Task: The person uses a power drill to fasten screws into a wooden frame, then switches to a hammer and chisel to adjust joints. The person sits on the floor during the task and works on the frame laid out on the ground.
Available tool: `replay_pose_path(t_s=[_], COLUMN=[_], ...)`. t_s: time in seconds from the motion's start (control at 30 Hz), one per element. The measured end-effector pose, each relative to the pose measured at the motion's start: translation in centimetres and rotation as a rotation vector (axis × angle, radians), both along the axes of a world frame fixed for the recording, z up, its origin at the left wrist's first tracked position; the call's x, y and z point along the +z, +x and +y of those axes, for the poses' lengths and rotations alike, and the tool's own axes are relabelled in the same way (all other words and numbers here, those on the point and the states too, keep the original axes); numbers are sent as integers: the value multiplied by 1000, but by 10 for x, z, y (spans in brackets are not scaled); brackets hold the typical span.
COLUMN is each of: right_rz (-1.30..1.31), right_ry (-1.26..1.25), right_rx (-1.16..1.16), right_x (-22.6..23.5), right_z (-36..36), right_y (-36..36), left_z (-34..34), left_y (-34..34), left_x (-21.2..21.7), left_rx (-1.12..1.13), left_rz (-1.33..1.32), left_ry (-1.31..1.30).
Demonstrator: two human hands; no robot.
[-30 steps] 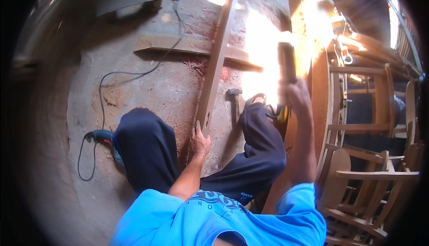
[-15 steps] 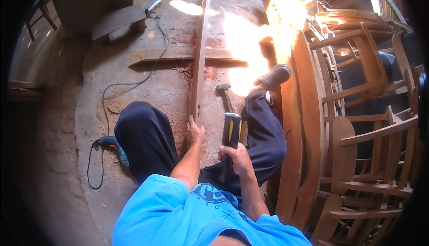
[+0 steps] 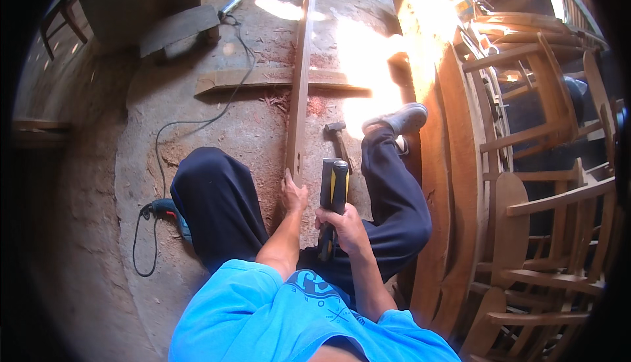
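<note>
A long, narrow wooden bar (image 3: 299, 99) runs away from me, with small slots cut near its close end. That end is gripped by my left hand (image 3: 294, 195), fingers and thumb on its sides. My right hand (image 3: 345, 227) is closed round chisel-like tools (image 3: 338, 188) with black-and-yellow handles, held upright between my legs; one handle has a round metal cap. They seem to be two side by side, with their blades hidden. Just beyond, a hammer (image 3: 337, 140) lies on the floor. Under the bar, crosswise, rests a thick wooden beam (image 3: 246, 80).
Left of my knee lies a blue power drill (image 3: 172, 216) with its cord (image 3: 158, 155) trailing across the floor. Thick planks (image 3: 437, 230) line my right side, beside stacked wooden chair frames (image 3: 545, 197). A low wooden block (image 3: 181, 30) stands far left. Shavings (image 3: 279, 102) lie by the beam.
The tools in my right hand have shifted slightly left and turned upright. My right foot has tilted. My left hand keeps its grip on the wooden bar.
</note>
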State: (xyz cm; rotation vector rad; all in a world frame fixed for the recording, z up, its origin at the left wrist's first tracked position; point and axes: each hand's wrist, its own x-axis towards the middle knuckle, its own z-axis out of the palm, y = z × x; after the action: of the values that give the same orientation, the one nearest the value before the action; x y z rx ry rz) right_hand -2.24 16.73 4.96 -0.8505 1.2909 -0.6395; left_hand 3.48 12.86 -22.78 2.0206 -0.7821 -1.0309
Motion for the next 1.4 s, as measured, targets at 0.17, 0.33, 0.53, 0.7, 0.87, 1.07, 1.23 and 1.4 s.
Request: replay_pose_path(t_s=[0.17, 0.33, 0.53, 0.7, 0.87, 1.07, 1.23, 1.4], right_rz=[48, -2, 36, 23, 413, 956, 1022, 993], right_ry=[10, 59, 36, -17, 4, 26, 37, -10], right_rx=[-6, -89, -285, -391, -278, -33, 36, -83], right_x=[-7, -19, -32, -109, -259, -348, -337, -332], right_z=[6, 9, -15, -79, -132, -131, -120, -104], right_y=[-1, -3, -32, -66, -71, -67, -72, -83], left_z=[1, 0, 0, -1, -1, -3, 1, -20], left_y=[2, 5, 5, 6, 6, 7, 3, 24], left_x=[4, 9, 13, 13, 14, 11, 9, 11], left_rx=[-11, -18, -37, -44, -90, -99, -106, -79], left_rz=[4, 19, 9, -10, -111, -85, -146, -60], left_ry=[-9, 6, 35, 28, 23, 87, 55, 112])
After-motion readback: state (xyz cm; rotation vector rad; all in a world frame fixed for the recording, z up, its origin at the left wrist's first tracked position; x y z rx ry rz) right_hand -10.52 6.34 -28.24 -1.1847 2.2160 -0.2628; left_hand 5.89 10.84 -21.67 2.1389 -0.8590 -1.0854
